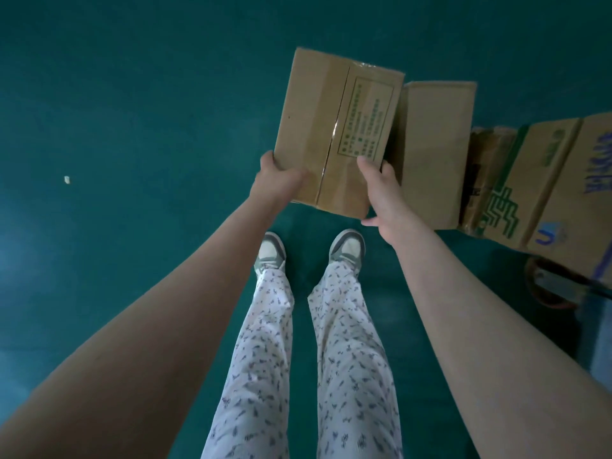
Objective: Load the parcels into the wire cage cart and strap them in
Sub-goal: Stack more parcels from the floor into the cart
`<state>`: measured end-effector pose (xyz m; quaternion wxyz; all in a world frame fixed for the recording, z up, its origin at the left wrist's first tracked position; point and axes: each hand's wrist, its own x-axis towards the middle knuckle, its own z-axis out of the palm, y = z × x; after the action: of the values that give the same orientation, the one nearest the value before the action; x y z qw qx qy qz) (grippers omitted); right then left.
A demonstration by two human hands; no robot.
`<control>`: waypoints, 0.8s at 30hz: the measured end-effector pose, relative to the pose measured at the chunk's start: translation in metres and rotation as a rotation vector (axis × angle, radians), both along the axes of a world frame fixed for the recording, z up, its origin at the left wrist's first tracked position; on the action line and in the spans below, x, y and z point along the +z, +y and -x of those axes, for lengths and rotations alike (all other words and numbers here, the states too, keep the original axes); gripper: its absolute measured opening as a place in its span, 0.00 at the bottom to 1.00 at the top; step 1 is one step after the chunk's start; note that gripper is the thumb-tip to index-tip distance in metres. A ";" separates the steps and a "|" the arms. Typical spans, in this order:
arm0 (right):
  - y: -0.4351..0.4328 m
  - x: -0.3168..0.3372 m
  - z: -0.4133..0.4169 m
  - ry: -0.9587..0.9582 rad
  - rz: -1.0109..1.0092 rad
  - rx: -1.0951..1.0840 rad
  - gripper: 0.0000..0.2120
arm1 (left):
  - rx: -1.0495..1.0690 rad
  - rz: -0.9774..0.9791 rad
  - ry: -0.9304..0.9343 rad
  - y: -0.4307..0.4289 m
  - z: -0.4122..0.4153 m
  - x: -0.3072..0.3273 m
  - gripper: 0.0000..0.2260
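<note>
The person stands holding one cardboard box [331,127] out in front, above a dark green floor [132,127]. The left hand [278,180] is wrapped round the box's near left corner. The right hand [377,190] clasps the near right edge, with one digit lying on the top face beside the printed label and the other fingers curled down the side. Both hands have a firm hold and the box looks clear of the floor, tilted slightly away.

I'd say the job is in its early part. No wire cage and no strap can be seen from here, so nothing shows as loaded or tied down. Just to the right a row of parcels waits: a plain box [433,150] almost touching the held one, then a box with green printing [516,193], then a box with blue lettering [583,193] at the edge. Below that last one is a dark reddish wheel [546,289], though I can't tell what it belongs to.

The held box is plain brown corrugated board, oblong and sharp-edged. A glossy strip of clear tape runs along its middle seam, and the green label grid is printed straight onto the card. Its faces look flat and undented. The waiting parcels are of the same matte board.
</note>
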<state>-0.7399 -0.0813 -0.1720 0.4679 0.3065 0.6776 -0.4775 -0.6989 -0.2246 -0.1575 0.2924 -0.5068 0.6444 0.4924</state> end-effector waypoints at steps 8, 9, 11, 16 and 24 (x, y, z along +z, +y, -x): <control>-0.006 0.040 0.004 0.116 0.022 -0.016 0.25 | 0.049 -0.012 0.040 0.001 0.001 0.045 0.26; -0.007 0.049 0.006 0.133 0.028 -0.010 0.25 | 0.058 -0.012 0.054 -0.001 0.003 0.056 0.26; -0.012 0.075 0.012 0.144 0.047 0.002 0.25 | 0.058 0.010 0.092 -0.005 0.008 0.085 0.25; -0.022 0.155 0.030 0.171 0.086 0.004 0.26 | 0.073 0.043 0.197 -0.014 0.020 0.161 0.27; -0.014 0.288 0.051 0.303 0.089 -0.056 0.27 | 0.086 0.049 0.476 -0.005 0.030 0.307 0.27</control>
<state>-0.7913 -0.0955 0.1163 0.3600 0.2290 0.7097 -0.5606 -0.7285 -0.2293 0.1491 0.0985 -0.4106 0.6847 0.5941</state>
